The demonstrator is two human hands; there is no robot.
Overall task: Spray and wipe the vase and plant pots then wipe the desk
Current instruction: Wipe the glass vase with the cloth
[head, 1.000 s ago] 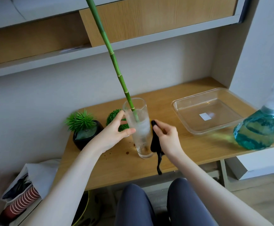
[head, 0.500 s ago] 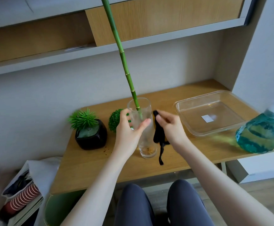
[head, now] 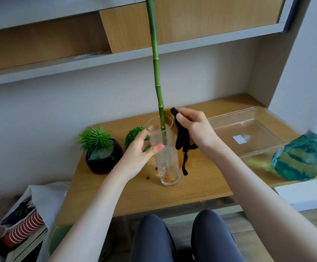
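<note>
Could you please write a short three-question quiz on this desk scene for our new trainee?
1. True or false: the left hand grips the glass vase.
2. What does the right hand hold? A) the spray bottle B) a black cloth C) the clear tray
3. Fill in: the green stalk stands in the ____.

Key:
1. True.
2. B, the black cloth; the spray bottle and the clear tray sit untouched on the desk.
3. Vase.

Clear tray (head: 267, 151) on desk R; striped cups (head: 24, 226) bottom L
</note>
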